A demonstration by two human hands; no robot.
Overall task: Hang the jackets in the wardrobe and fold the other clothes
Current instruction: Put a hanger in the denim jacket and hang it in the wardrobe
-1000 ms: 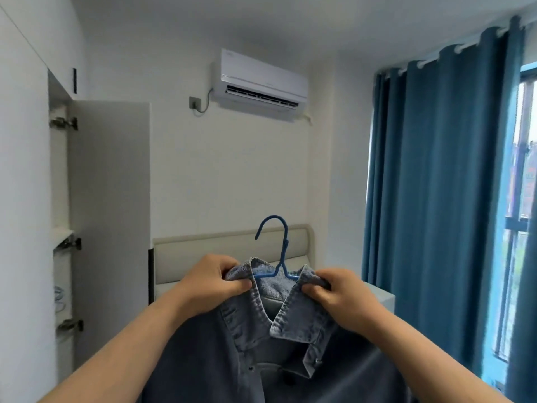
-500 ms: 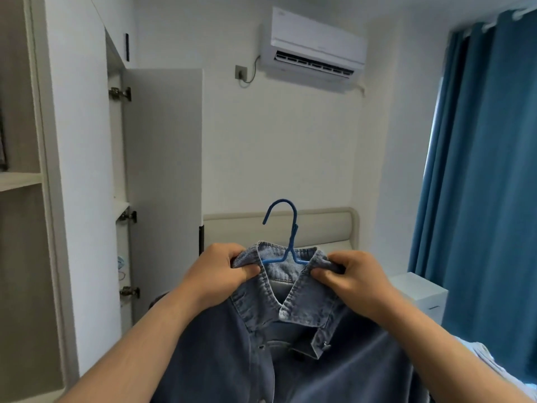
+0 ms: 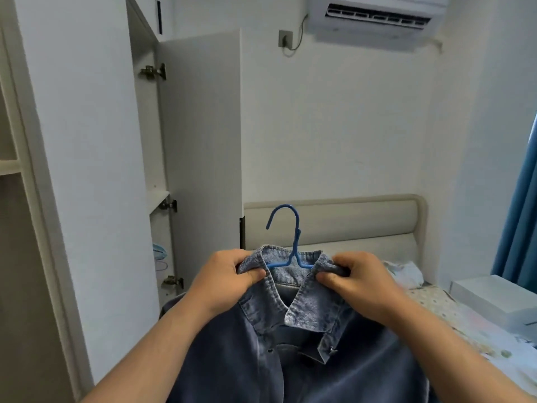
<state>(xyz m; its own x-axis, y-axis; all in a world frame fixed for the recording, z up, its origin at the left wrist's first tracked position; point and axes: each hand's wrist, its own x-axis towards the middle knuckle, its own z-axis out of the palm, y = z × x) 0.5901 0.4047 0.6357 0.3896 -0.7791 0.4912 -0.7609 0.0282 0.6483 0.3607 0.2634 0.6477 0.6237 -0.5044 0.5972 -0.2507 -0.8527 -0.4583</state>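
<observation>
A blue denim jacket [image 3: 313, 359] hangs in front of me on a blue hanger [image 3: 292, 237], whose hook sticks up above the collar. My left hand [image 3: 223, 279] grips the left side of the collar. My right hand [image 3: 360, 279] pinches the right side of the collar. The hanger's shoulders are hidden inside the jacket. The white wardrobe [image 3: 81, 158] stands to the left, one door [image 3: 200, 141] swung open, with shelves inside.
A bed with a beige headboard [image 3: 348, 222] and patterned bedding [image 3: 453, 321] lies behind the jacket. A white nightstand [image 3: 494, 298] stands at the right under a blue curtain [image 3: 520, 228]. An air conditioner [image 3: 374, 16] hangs on the wall above.
My view has swung left and downward; the wardrobe fills more of the left side and the curtain has slid to the right edge. Both hands keep their hold on the collar.
</observation>
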